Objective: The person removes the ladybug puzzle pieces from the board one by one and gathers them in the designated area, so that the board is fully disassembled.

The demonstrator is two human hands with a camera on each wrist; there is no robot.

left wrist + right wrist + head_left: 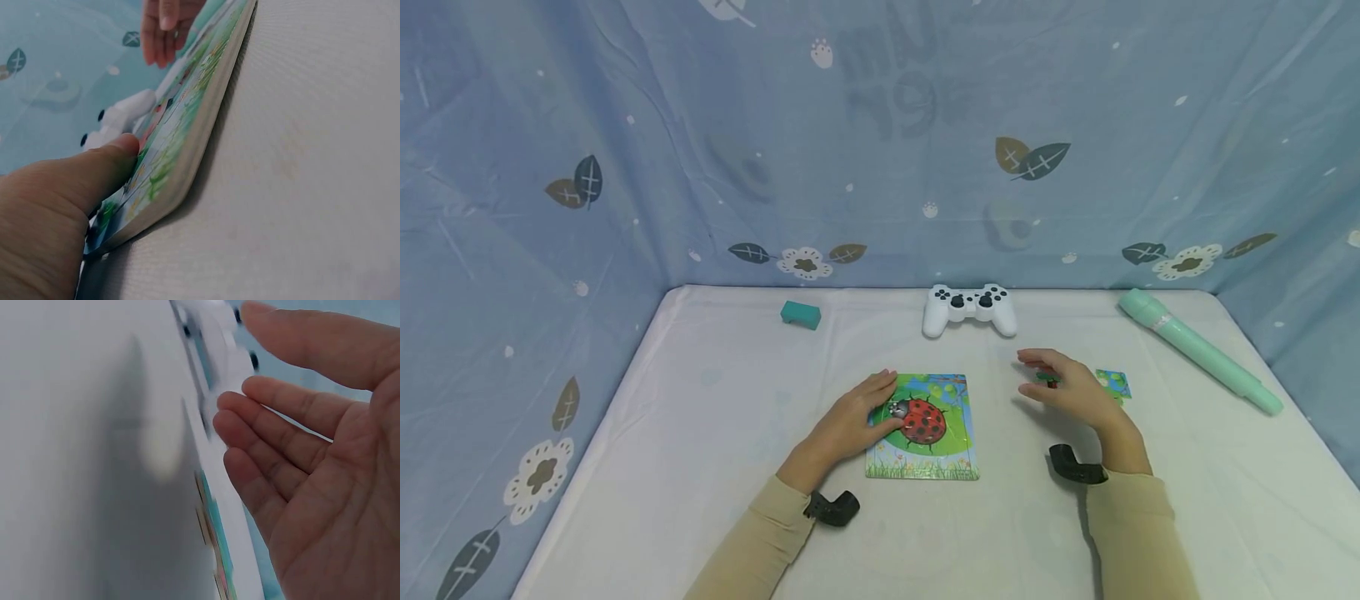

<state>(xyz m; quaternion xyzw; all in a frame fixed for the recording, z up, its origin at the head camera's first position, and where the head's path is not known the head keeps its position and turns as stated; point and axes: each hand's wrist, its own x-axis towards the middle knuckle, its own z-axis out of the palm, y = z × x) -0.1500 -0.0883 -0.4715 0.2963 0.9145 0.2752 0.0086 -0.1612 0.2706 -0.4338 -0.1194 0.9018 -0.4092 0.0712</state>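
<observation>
A ladybug jigsaw puzzle board (955, 417) lies flat on the white table. My left hand (850, 421) rests on its left side, with the fingers stretched toward the top left corner. In the left wrist view the thumb (103, 169) lies on the board's face. To the right, my right hand (1075, 392) hovers over the table with fingers loosely bent and nothing between them. Loose puzzle pieces (1114, 383) lie beside it, partly covered by the hand. Another small green and red piece (1049, 380) shows between thumb and fingers, beneath the hand.
A white game controller (969, 307) lies behind the puzzle board. A teal block (801, 314) sits at the back left, and a mint-green tube-shaped object (1202, 350) lies slantwise at the right. Blue patterned cloth (880, 167) walls in the table's back and sides.
</observation>
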